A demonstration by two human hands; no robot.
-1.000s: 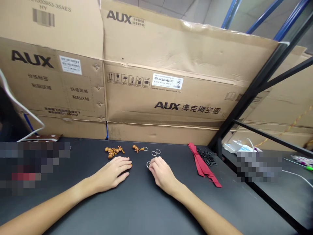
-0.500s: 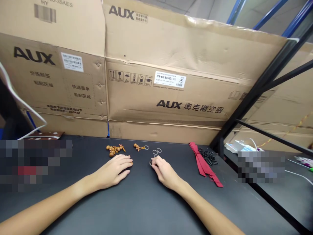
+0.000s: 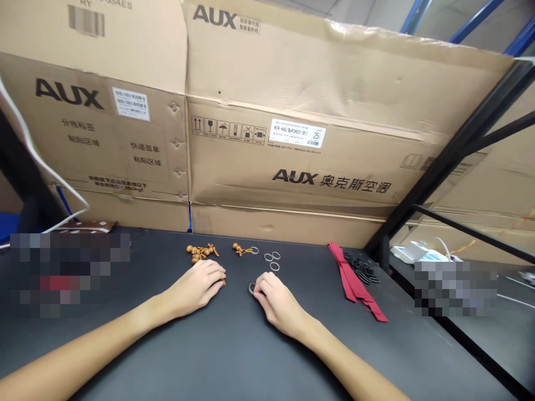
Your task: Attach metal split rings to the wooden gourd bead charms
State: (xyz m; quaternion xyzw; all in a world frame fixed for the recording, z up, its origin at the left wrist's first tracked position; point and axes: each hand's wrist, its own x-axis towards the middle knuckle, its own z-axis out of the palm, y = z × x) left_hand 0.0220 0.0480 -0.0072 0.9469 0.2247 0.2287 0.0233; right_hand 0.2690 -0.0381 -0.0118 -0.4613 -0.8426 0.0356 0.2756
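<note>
My left hand (image 3: 196, 285) rests on the black table (image 3: 234, 356) with its fingers together, and a sliver of orange-brown wood (image 3: 224, 282) shows at the fingertips. Just beyond it lie a wooden gourd-bead charm cluster (image 3: 202, 252) and a smaller gourd charm (image 3: 238, 249) on a key ring. My right hand (image 3: 278, 303) has its fingertips on a metal split ring (image 3: 251, 288), which is mostly hidden. Several loose metal rings (image 3: 271, 260) lie just beyond that hand.
A red fabric strip (image 3: 353, 281) and a heap of black loops (image 3: 361, 269) lie on the table to the right. Large AUX cardboard boxes (image 3: 292, 184) stand along the far edge, with a black rack upright (image 3: 451, 150) at right.
My right hand has drawn back toward me with the ring at its fingertips, uncovering another loose ring. The whole view has shifted slightly.
</note>
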